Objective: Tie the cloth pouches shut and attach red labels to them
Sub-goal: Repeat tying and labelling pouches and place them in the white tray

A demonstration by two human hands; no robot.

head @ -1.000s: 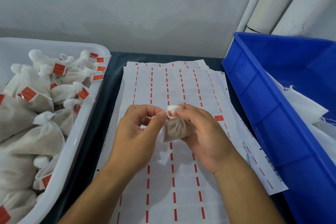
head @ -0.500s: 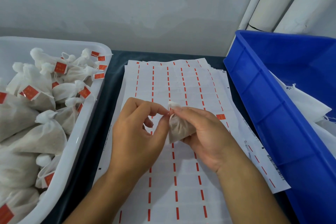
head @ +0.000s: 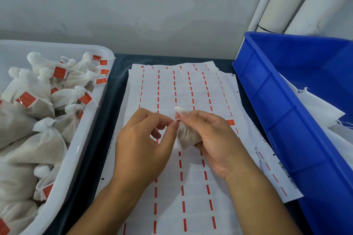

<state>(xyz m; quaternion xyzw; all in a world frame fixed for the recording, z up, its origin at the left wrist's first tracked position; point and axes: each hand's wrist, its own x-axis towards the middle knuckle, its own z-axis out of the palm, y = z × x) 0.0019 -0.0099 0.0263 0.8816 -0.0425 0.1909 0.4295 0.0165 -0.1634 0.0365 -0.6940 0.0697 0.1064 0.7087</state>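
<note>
In the head view, a small filled cloth pouch point(head: 186, 135) is held above a stack of label sheets point(head: 191, 187) spread over the dark counter point(head: 114, 74). The pouch is gripped by the right hand point(head: 214, 139), its fingers curled round the body and its thumb and forefinger pinched at the gathered neck, from which a white tuft sticks up. The left hand point(head: 141, 150) is brought in just beside it; its thumb and forefinger are pinched together at the neck, apparently on a thin drawstring, though the string itself is too fine to be made out. The remaining left fingers are loosely curled.

The sheets are ruled with rows of red dashes, and most label places appear peeled. One red label point(head: 230, 122) is left on a sheet, just beyond the right hand. Small print and a barcode are seen along the right edge of a lower sheet, too small to be read.

To the left, a white tray point(head: 89, 120) is filled with tied pouches carrying red labels point(head: 59, 72); their printing is illegible. To the right, a blue bin point(head: 286, 120) is stood, with white cloth point(head: 324, 112) lying inside. Pale pipes point(head: 286, 0) are seen against the wall behind it.
</note>
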